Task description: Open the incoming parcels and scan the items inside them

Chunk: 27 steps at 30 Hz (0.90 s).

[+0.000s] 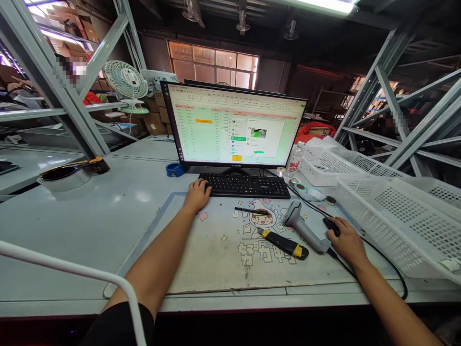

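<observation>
My left hand (pixel 198 194) rests at the left end of the black keyboard (pixel 247 185), its fingers stretched over the keys. On the right, my right hand (pixel 346 240) is curled over a black computer mouse (pixel 331 226) lying on the printed desk mat (pixel 201 259). Between the two hands lie a grey barcode scanner (pixel 306 228) with a cable, a black-and-yellow utility knife (pixel 284 244) and a black pen (pixel 252 211). Behind the keyboard stands a lit monitor (pixel 200 142) showing a spreadsheet with a chat window over it.
White plastic baskets (pixel 389 206) line the right side. A plastic bottle (pixel 294 157) and a tape roll (pixel 300 188) sit beside the monitor. To the left are a tape dispenser (pixel 97 166), a blue tape roll (pixel 175 169), a fan (pixel 126 79) and a white bent tube (pixel 72 266) in the foreground.
</observation>
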### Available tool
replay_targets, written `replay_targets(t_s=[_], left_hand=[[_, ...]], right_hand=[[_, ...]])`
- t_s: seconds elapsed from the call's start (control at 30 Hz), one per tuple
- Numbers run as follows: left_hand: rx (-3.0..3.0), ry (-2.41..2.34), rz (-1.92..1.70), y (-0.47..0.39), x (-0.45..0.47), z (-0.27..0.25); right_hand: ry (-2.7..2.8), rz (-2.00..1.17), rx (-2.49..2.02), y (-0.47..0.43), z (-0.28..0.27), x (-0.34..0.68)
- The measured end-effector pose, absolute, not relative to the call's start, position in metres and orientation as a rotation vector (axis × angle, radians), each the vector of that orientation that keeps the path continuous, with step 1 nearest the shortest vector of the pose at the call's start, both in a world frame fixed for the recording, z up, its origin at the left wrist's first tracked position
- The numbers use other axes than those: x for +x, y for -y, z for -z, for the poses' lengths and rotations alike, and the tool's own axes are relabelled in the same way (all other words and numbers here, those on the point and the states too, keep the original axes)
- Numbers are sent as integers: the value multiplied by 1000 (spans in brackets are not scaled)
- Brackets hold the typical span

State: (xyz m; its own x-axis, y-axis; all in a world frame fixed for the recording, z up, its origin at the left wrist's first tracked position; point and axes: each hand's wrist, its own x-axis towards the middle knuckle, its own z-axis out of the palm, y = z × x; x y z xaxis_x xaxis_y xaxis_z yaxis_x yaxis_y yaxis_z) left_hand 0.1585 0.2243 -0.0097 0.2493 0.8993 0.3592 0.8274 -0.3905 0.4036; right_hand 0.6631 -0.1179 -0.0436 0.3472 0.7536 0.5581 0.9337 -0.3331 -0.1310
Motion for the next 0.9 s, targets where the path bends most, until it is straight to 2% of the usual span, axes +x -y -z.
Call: replay_targets(t_s=[0.9], left_hand=[[2397, -1650, -845, -229, 158, 14]], right_hand=[[1364, 508, -2310, 119, 35, 655]])
